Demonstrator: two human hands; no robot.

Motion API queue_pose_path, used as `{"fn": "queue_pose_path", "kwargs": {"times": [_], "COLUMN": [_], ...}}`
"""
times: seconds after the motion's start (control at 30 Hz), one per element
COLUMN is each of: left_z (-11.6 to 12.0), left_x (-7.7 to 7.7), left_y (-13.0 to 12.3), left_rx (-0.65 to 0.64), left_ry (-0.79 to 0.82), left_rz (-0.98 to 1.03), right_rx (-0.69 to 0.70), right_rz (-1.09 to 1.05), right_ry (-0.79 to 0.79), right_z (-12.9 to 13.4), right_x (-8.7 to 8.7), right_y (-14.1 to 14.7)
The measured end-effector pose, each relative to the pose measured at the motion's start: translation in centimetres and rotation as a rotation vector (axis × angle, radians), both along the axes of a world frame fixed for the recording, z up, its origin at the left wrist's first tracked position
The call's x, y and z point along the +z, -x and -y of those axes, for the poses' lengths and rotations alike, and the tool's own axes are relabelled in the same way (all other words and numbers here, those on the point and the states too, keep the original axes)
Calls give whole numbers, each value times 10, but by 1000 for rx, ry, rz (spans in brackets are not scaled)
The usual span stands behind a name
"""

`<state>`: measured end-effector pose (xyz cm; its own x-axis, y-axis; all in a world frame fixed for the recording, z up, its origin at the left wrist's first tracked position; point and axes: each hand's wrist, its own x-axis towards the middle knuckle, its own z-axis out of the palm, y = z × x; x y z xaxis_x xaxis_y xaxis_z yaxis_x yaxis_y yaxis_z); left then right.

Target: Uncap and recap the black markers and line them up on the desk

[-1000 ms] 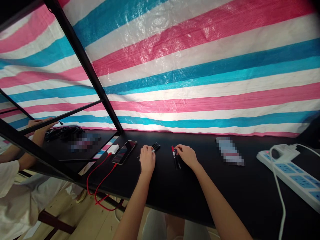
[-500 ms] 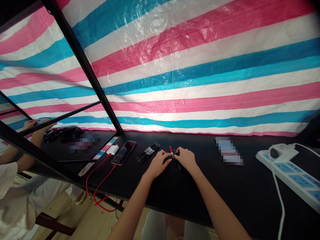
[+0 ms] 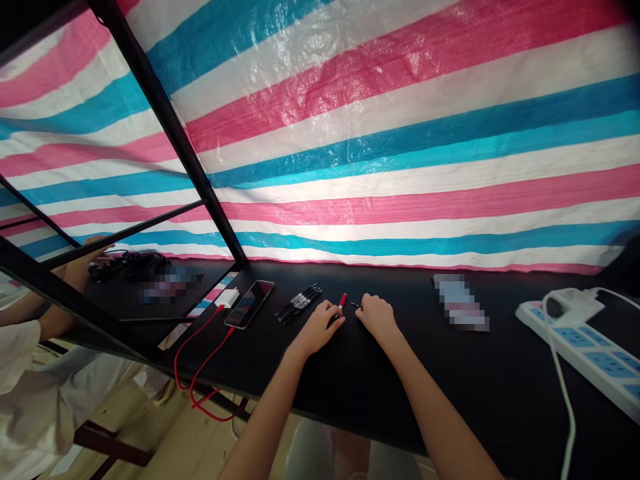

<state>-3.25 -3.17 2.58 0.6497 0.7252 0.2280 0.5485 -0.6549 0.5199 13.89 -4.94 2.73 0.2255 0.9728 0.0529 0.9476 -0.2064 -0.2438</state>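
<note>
Red-tipped pen (image 3: 343,301): in the head view it sits over the bench (image 3: 375,393), between the hands, pinched in the left hand's (image 3: 318,328) grip, its near end hidden. The red end points away toward the striped sheet (image 3: 410,200); the long axis, leaning left half a second ago, now leans right. The right hand (image 3: 377,316) has drawn apart, pinching a dark pen (image 3: 355,305) pointing leftward.

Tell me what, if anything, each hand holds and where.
The left hand seems to pinch the red-tipped pen below its red end. The right hand seems to grip a dark pen, one end showing; exactly where is hidden.
</note>
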Motion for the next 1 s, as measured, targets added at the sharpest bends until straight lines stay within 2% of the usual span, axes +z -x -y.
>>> {"fn": "queue_pose_path", "kwargs": {"times": [0.13,0.3,0.5,0.7,0.87,1.0], "left_z": [-6,-13,-17,-20,-21,-21], "left_x": [-6,-14,-16,-16,-16,-16], "left_y": [2,5,8,10,11,11], "left_rx": [55,89,114,138,142,155], "left_ry": [45,12,-16,-26,-73,-112], "left_rz": [53,81,41,76,39,25], "right_rx": [0,-14,-53,-133,-176,-150], "right_rz": [26,15,-56,-290,-512,-744], "right_ry": [8,-3,4,-20,-125,-219], "right_z": [0,0,-2,-5,-12,-17], "right_x": [1,0,0,1,-5,-10], "right_y": [0,2,-1,-21,-36,-38]}}
